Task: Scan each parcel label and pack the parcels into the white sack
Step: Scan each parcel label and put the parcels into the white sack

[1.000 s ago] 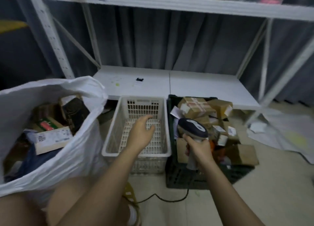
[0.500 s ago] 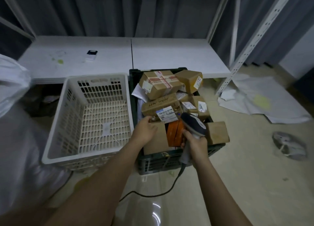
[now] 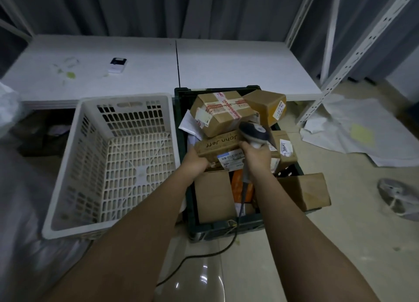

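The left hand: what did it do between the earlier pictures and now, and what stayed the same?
The left hand went from above the white basket to the dark crate and now grips the "John Jeff" parcel. The right hand still holds the scanner over the crate. The basket stays empty.

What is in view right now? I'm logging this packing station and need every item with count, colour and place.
John Jeff box: one, brown, atop the crate's pile, white barcode label facing the camera
taped parcel: one, brown with red-white tape, behind it
other parcels: several, brown and orange, in the crate; exact count unclear
dark crate: one, dark green, on the floor, centre
white basket: one, left of the crate
scanner: one, grey and dark, corded
white shelf: low, behind both containers
small device: one, white and black, on the shelf
left hand: grips the John Jeff box
right hand: holds the scanner
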